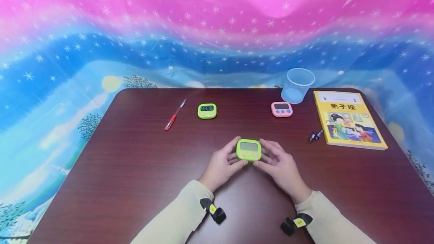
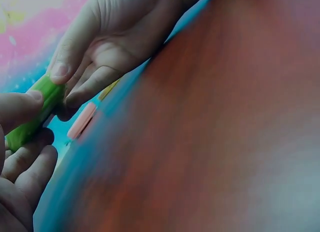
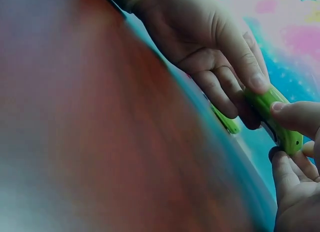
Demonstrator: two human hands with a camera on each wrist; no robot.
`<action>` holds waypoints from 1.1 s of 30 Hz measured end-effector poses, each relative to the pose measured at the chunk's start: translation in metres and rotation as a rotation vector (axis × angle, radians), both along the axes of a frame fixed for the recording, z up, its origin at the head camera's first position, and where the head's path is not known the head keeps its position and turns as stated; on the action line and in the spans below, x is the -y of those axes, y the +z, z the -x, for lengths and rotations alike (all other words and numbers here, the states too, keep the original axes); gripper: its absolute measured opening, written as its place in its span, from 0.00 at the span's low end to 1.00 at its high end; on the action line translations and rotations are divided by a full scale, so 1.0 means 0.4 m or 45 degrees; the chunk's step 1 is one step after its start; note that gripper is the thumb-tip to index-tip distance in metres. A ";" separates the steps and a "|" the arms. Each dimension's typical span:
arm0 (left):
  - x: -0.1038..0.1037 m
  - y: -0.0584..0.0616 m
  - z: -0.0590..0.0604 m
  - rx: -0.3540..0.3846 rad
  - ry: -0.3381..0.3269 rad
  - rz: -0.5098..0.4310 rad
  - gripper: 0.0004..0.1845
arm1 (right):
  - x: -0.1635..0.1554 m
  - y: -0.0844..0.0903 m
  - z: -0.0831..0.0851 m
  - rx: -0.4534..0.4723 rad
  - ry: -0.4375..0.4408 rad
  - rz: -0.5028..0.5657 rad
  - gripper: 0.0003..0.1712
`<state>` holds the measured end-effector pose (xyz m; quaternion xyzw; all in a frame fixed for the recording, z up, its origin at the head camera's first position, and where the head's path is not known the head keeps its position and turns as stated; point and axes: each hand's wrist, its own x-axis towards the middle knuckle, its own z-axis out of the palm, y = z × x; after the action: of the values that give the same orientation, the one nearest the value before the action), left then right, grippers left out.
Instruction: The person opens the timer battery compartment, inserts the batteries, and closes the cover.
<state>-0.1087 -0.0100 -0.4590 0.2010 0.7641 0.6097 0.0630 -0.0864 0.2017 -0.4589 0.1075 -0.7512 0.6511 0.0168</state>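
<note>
Both hands are holding the green timer [image 1: 249, 150] at the table's [image 1: 118, 168] near centre: the left hand [image 1: 222, 165] and right hand [image 1: 279, 165] are pinching its sides, thumbs on the front edge. Its display is reading blank. The yellow book [image 1: 349, 119] is showing 弟子规.

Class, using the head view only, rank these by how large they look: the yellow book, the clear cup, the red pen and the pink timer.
1. Yellow book, clearly the largest.
2. Clear cup.
3. Red pen and pink timer: unsure. The pen looks longer but much thinner, so they are hard to rank.
</note>
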 end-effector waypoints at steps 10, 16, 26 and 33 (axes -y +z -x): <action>0.030 0.006 -0.083 0.209 -0.032 -0.149 0.42 | 0.005 -0.009 -0.060 -0.095 0.146 0.108 0.41; 0.037 0.000 -0.082 0.156 -0.058 -0.132 0.39 | 0.005 -0.015 -0.067 -0.011 0.198 0.190 0.41; 0.037 0.002 -0.066 0.101 -0.080 -0.043 0.40 | -0.003 0.006 -0.068 -0.134 0.093 0.004 0.40; 0.027 0.003 -0.053 0.050 -0.127 -0.001 0.40 | 0.011 0.030 -0.063 -0.231 0.078 -0.039 0.40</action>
<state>-0.0876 -0.0208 -0.4578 0.2269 0.7514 0.6101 0.1083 -0.0614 0.1974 -0.4469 0.1890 -0.7527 0.6274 0.0633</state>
